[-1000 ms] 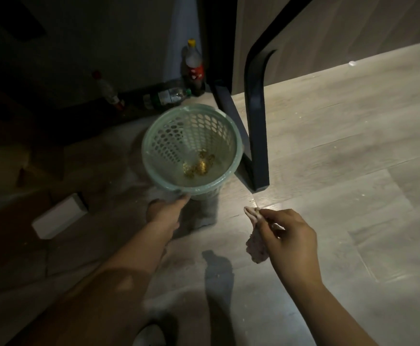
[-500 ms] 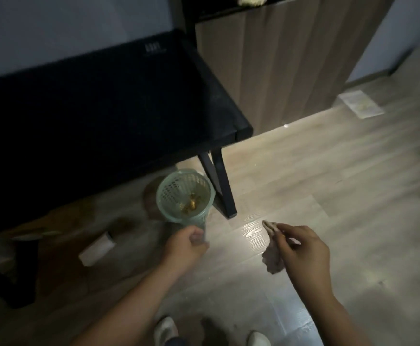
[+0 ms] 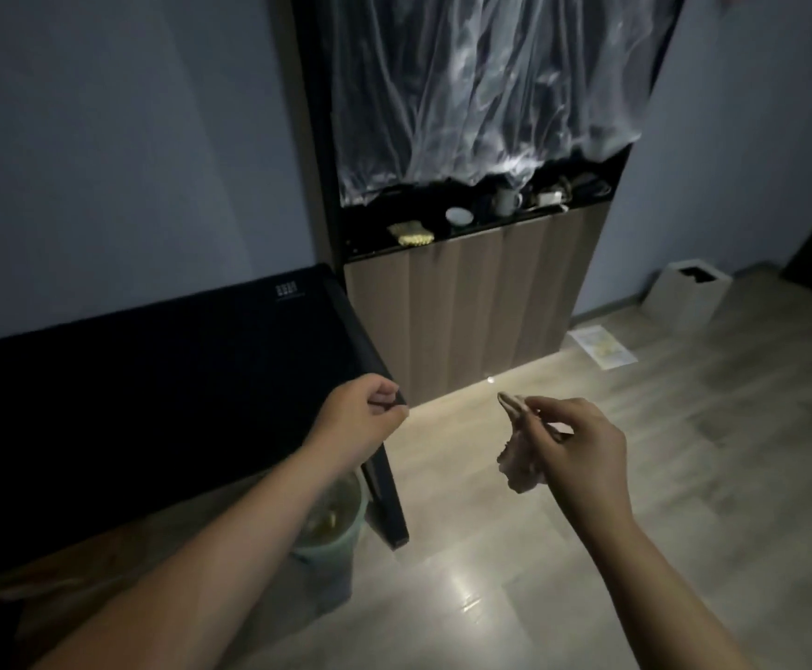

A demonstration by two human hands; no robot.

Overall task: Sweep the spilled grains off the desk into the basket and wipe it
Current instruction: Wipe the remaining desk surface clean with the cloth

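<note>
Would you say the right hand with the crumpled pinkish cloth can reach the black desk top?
Probably yes: the right hand pinching the pinkish cloth hangs in open air beside the black desk top; only the left hand intervenes.

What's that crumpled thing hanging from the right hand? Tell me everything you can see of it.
The rag is a small, crumpled, pale pinkish scrap, soft like cloth or tissue; the dim light hides which. The right hand pinches its upper end, and the rest hangs loose below, in the air over the wooden floor, to the right of the black desk. Nothing else touches it.
</note>
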